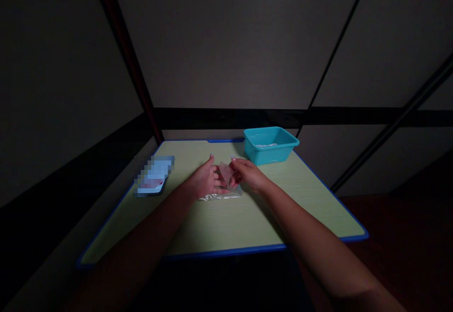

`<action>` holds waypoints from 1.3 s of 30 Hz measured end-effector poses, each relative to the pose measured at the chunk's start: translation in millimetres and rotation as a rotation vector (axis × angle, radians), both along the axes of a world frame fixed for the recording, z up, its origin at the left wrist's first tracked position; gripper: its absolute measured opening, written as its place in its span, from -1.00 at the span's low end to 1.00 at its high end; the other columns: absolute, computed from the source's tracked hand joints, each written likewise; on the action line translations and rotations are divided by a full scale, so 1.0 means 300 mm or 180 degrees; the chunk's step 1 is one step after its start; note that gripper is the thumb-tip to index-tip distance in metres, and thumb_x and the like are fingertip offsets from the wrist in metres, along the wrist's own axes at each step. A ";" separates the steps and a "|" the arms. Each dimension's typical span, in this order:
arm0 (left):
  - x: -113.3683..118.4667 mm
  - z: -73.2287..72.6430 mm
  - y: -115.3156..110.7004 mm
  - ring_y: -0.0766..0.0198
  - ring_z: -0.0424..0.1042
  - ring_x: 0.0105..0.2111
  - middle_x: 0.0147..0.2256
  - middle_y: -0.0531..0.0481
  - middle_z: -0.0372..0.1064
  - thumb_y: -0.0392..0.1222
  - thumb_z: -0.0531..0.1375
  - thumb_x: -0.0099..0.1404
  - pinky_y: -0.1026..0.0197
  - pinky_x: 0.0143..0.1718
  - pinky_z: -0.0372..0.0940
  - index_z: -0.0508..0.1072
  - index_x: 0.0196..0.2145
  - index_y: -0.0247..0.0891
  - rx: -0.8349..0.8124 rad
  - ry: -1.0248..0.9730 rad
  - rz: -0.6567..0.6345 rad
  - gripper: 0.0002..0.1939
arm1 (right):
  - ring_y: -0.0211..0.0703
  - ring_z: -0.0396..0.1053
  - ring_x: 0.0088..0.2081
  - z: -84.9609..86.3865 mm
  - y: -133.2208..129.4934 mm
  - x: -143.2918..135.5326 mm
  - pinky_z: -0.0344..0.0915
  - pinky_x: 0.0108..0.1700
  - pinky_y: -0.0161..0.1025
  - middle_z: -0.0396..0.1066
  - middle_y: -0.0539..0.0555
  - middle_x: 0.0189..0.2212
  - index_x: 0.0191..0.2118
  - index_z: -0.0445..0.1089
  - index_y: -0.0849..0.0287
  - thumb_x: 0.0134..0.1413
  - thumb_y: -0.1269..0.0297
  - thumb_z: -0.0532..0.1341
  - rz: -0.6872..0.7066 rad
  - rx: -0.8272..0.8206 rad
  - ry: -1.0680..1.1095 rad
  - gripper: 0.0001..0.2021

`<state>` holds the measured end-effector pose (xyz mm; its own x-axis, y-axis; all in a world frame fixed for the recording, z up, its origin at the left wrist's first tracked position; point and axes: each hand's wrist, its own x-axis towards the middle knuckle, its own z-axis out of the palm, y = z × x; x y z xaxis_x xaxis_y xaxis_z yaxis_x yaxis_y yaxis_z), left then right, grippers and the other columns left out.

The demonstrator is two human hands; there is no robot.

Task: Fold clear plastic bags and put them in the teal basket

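Note:
My left hand is turned palm up over the table, its thumb raised and its fingers stretched out and apart. Between finger and thumb, my right hand pinches a thin, translucent pinkish sheet, which hangs in a pointed shape in front of the left fingers. Beneath both hands lies a clear plastic bag with a shiny crinkled edge. Whether the sheet is part of that bag I cannot tell. My right fingertips partly hide the sheet's lower end.
A turquoise plastic basin stands at the table's back right, with something whitish inside. Near the left edge is a phone with a lit, pixelated screen. The pale table has a blue rim, and panelled walls rise behind it.

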<state>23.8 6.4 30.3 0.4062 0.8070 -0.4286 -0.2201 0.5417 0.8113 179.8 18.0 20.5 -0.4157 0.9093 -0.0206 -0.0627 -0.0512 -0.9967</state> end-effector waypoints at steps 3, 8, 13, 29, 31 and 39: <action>-0.002 -0.003 0.004 0.12 0.46 -0.41 -0.41 -0.11 0.41 0.24 -0.22 0.30 -0.01 -0.29 0.31 0.28 -0.25 -0.28 0.0023 -0.0010 0.0048 -0.45 | -0.32 0.28 -0.71 -0.003 0.003 0.002 0.21 -0.67 -0.38 0.36 -0.03 -0.66 -0.48 0.31 0.20 -0.05 -0.15 0.14 0.0089 -0.0009 0.0059 -0.57; -0.013 -0.020 0.013 0.20 0.44 -0.45 -0.49 -0.02 0.39 0.12 -0.02 0.29 0.03 -0.26 0.32 0.30 -0.39 -0.28 0.0251 -0.0057 -0.0104 -0.61 | -0.32 0.32 -0.67 -0.010 0.005 0.006 0.22 -0.64 -0.39 0.37 -0.02 -0.63 -0.47 0.33 0.23 -0.02 -0.08 0.16 0.0189 0.0092 0.0052 -0.61; -0.037 -0.028 0.011 0.15 0.47 -0.37 -0.35 -0.02 0.42 -0.20 0.23 0.10 -0.02 -0.22 0.31 0.31 -0.25 -0.26 0.0611 0.0127 0.0008 -0.75 | -0.33 0.32 -0.66 -0.008 0.013 0.024 0.23 -0.62 -0.39 0.37 -0.04 -0.62 -0.45 0.33 0.22 -0.09 -0.03 0.23 0.0154 0.0175 0.0106 -0.65; -0.102 0.016 0.018 0.27 0.45 -0.49 -0.44 0.03 0.40 -0.24 0.23 0.11 0.10 -0.32 0.35 0.31 -0.24 -0.26 0.0715 0.1354 -0.0225 -0.76 | -0.34 0.25 -0.66 -0.038 0.051 0.078 0.15 -0.64 -0.40 0.28 -0.09 -0.65 -0.49 0.22 0.17 -0.08 0.01 0.19 -0.0123 0.0946 -0.1000 -0.69; -0.108 0.021 0.018 0.31 0.42 -0.52 -0.45 0.05 0.38 -0.25 0.23 0.10 0.12 -0.34 0.35 0.32 -0.23 -0.27 0.0770 0.1466 -0.0278 -0.74 | -0.33 0.26 -0.65 -0.043 0.050 0.078 0.17 -0.63 -0.39 0.24 -0.10 -0.65 -0.47 0.22 0.17 -0.07 0.03 0.19 -0.0161 0.1064 -0.1154 -0.71; -0.123 0.000 0.039 0.41 0.30 -0.61 -0.47 0.09 0.32 -0.33 0.21 0.07 0.28 -0.51 0.25 0.33 -0.23 -0.26 0.0961 0.1910 -0.0491 -0.73 | -0.33 0.21 -0.63 -0.069 0.072 0.100 0.16 -0.57 -0.37 0.26 -0.08 -0.61 -0.44 0.24 0.18 -0.03 0.23 0.16 0.0211 0.1089 -0.1529 -0.86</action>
<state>-13.0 18.2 30.3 0.2886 0.8785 -0.3806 0.3757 0.2618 0.8890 209.7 39.5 -0.1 -0.4884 0.8699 0.0693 0.3921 0.2897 -0.8731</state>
